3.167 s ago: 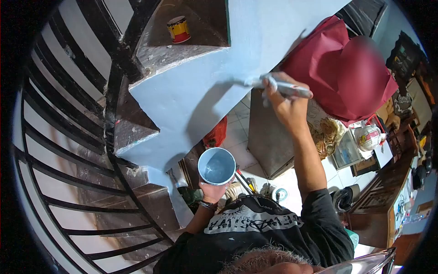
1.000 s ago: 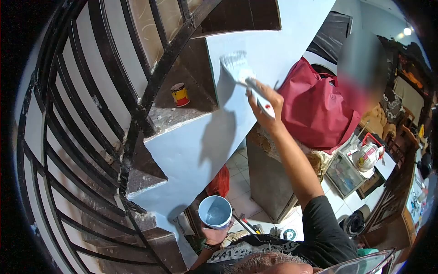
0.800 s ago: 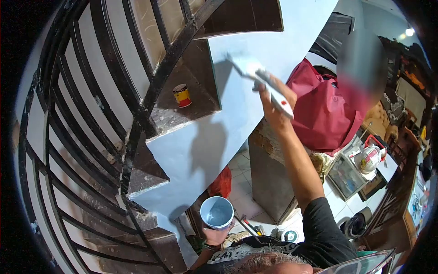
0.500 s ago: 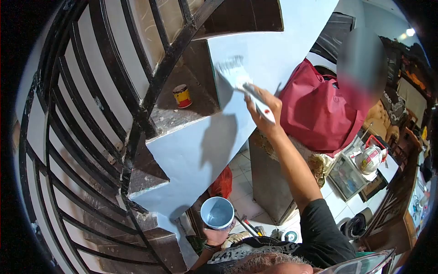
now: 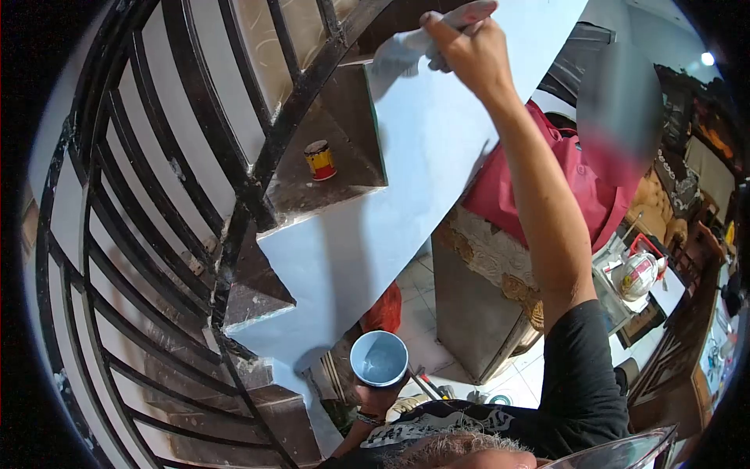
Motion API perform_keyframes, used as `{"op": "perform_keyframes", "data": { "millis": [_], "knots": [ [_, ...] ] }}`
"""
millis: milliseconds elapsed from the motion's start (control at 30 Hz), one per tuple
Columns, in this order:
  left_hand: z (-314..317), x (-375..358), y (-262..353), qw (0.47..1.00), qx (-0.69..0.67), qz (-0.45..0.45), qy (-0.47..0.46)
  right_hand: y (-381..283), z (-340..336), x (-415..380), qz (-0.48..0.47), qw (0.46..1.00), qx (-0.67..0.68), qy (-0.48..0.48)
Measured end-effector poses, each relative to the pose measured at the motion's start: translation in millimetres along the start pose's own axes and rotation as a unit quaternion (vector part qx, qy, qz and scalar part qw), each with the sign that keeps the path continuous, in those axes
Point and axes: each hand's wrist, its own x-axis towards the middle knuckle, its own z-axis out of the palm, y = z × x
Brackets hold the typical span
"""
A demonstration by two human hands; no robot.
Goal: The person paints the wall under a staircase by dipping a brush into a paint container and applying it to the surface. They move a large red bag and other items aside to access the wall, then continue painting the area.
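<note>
My right hand (image 5: 476,61) is closed round the handle of a wide paintbrush (image 5: 400,53), high up along the stair side. The bristles lie against the pale blue painted stair side (image 5: 426,117), close to a step's edge. Low in the view, my left hand (image 5: 376,397) grips a small paint bucket (image 5: 380,359) from below. The bucket is upright, with its pale blue inside showing. A small red and yellow can (image 5: 319,161) stands on a dark stair tread (image 5: 328,197).
A black metal railing (image 5: 168,148) runs along the left of the stairs. At right, a red bag (image 5: 508,195) rests on a cabinet (image 5: 476,305) with a lace cover. A red plastic bag (image 5: 383,310) lies below the stairs. A rice cooker-like white appliance (image 5: 637,275) stands further right.
My right hand has moved up with the paintbrush, whose handle now points up and right. My left hand and the bucket stay in nearly the same place.
</note>
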Motion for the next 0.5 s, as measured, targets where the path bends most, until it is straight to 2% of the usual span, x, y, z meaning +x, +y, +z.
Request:
{"op": "perform_keyframes", "data": {
  "millis": [100, 200, 233, 267, 300, 333, 367, 433, 467, 500],
  "knots": [
    [-6.4, -1.5, 4.7, 0.983, -0.165, -0.067, -0.054, -8.1, -14.6, -7.9, -0.04, 0.999, 0.016, 0.012],
    [2.2, -5.9, 5.4, 0.991, -0.123, -0.04, 0.019, -6.3, -14.9, -36.2, -0.097, 0.995, 0.003, 0.036],
    [-8.3, -2.0, 2.8, 0.997, -0.069, -0.019, 0.014, -2.4, -5.0, -51.9, -0.117, 0.991, 0.025, 0.057],
    [-18.5, 1.9, 0.3, 1.0, -0.015, 0.003, 0.011, 23.7, 2.5, -64.4, -0.165, 0.985, -0.034, 0.045],
    [-29.0, 7.1, -3.0, 0.997, 0.069, 0.035, -0.004, 40.0, 9.7, -82.7, -0.144, 0.989, -0.007, 0.034],
    [-29.4, 7.0, -3.7, 0.997, 0.062, 0.027, -0.022, 45.0, 14.4, -100.5, -0.208, 0.973, -0.091, 0.05],
    [-29.3, 6.8, -4.3, 0.997, 0.057, 0.019, -0.04, 61.2, 17.7, -123.3, -0.209, 0.973, -0.093, 0.028],
    [-6.1, 1.1, 2.6, 0.985, -0.134, -0.074, -0.078, 65.4, 12.1, -172.9, -0.146, 0.987, -0.057, -0.022],
    [3.9, 1.7, 2.0, 0.989, -0.119, -0.074, -0.053, 72.5, 11.4, -196.1, -0.153, 0.986, -0.057, -0.025],
    [12.1, -0.2, 1.0, 0.991, -0.104, -0.075, -0.026, 73.6, 4.9, -223.2, -0.096, 0.992, -0.052, -0.066]
  ]
}}
